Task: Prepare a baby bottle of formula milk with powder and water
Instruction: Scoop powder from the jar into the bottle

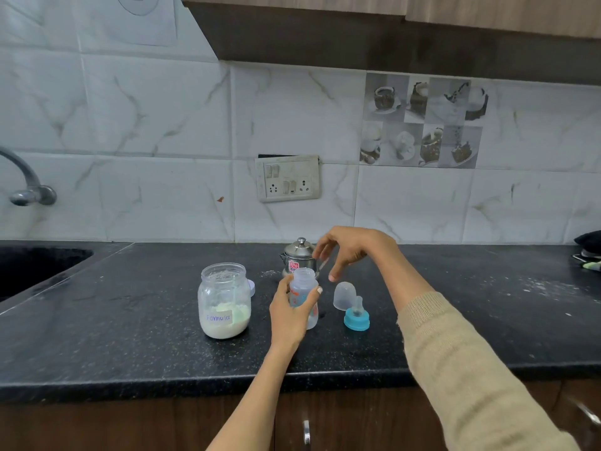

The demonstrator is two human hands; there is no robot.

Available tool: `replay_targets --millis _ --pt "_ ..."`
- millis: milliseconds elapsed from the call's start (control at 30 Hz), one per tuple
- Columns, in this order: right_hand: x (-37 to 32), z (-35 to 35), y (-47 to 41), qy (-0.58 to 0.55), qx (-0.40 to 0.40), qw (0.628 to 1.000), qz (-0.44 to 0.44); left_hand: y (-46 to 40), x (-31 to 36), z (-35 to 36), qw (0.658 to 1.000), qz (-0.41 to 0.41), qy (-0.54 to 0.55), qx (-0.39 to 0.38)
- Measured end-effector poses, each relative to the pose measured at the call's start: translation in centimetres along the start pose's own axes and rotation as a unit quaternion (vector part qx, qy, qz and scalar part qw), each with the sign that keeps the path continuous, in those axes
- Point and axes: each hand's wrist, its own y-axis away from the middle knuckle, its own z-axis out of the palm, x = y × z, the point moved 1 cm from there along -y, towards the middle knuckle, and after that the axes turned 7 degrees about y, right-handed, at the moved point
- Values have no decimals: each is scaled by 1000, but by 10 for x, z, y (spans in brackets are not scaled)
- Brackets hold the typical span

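The baby bottle (304,296) is held upright on the black counter (130,346), just right of the formula jar (224,301), and its neck is open, with no teat on it. It is gripped round the body by the left hand (289,315): fingers are wrapped behind and the thumb is pressed on the near side. The bottle is judged to be thin clear plastic, very light while empty and easily tipped, so the mid-body hold seems the right one; a firm squeeze would probably flex the wall. A printed surface is seen, likely smooth and a little slippery if wet.

The right hand (346,252) is poised above and behind the bottle's mouth, wrist arched, fingers spread and drooping downward. Something thin and pale appears to be pinched between finger and thumb, perhaps a scoop handle, but it cannot be told for certain. The hand is not touching the bottle.

Right of the bottle, the clear cap (344,295) is stood on the counter, and just in front of it the blue teat ring (356,318) is set down, teat upward. Behind the bottle, the small steel kettle (299,253) is stood, lid on. Powder is seen low in the jar, which is open at the top; it looks like glass, heavier and steadier than the bottle.
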Motion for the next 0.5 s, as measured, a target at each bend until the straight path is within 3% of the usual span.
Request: replay_targets --millis 200,400,500 --pt "-41 -19 -2 -1 24 998 -54 5 3 -2 998 23 17 63" --pt "-74 -16 -9 -8 22 995 -95 29 18 -19 964 203 -78 153" --pt "-91 -11 -17 0 18 994 -108 28 27 -38 933 237 -133 234"
